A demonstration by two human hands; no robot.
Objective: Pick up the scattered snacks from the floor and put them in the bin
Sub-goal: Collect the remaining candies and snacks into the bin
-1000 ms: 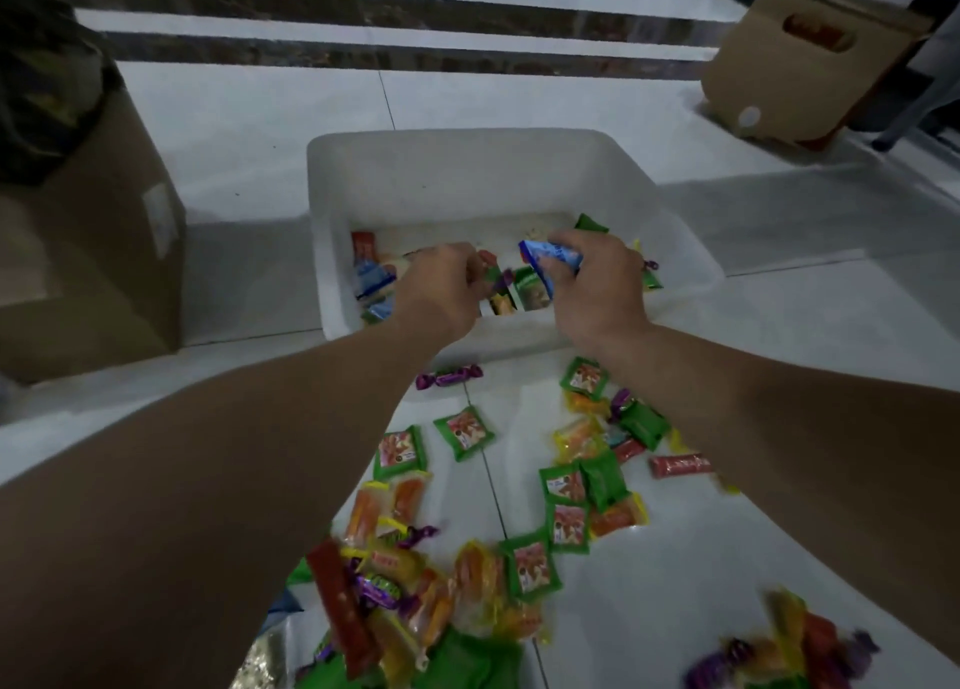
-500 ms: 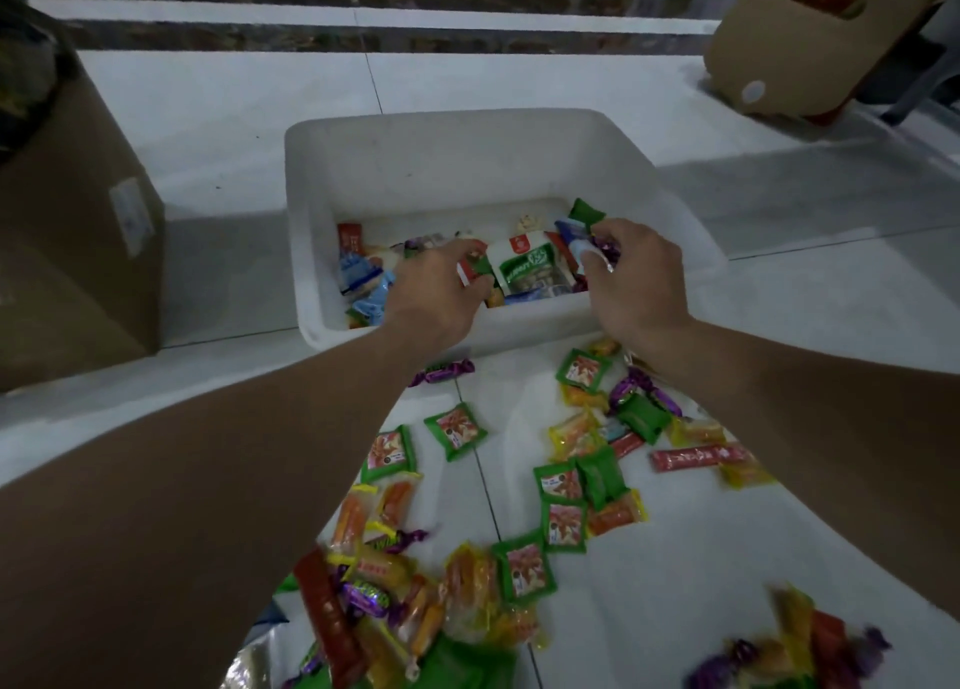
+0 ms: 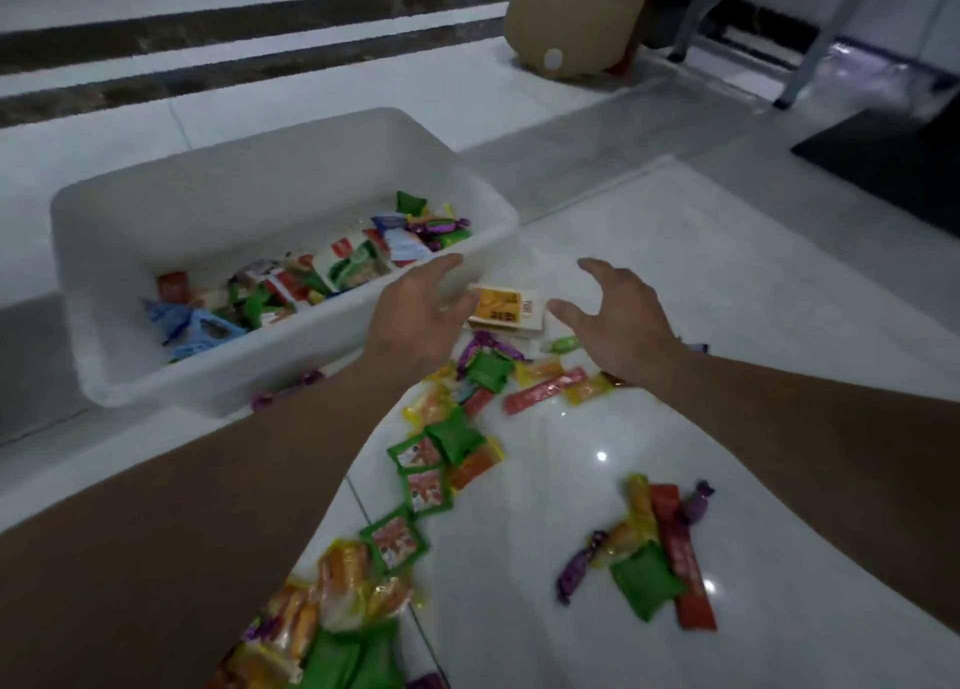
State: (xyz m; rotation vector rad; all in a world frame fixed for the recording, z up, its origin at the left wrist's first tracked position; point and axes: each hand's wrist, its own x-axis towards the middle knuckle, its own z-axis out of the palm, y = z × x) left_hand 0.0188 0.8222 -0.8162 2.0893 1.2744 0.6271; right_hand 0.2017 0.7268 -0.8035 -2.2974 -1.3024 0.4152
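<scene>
1. Across the tiled floor (image 3: 675, 273), the job looks perhaps half done.
2. At the floor's far left sits the white bin (image 3: 208, 210), its bottom layered with binned snacks (image 3: 358, 267).
3. From the bin's near wall toward the camera lie scattered snacks (image 3: 441, 444) in clusters; dozens remain.
4. Both the left hand (image 3: 415, 319) and right hand (image 3: 618, 319) hover with fingers spread, holding nothing.
5. Between them, beside the bin's right corner, lies a yellow packet (image 3: 506, 306).

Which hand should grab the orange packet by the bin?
Probably the left hand: it reaches the edge of the orange packet and is right beside the bin. The right hand is open too, but farther from the bin.
</scene>
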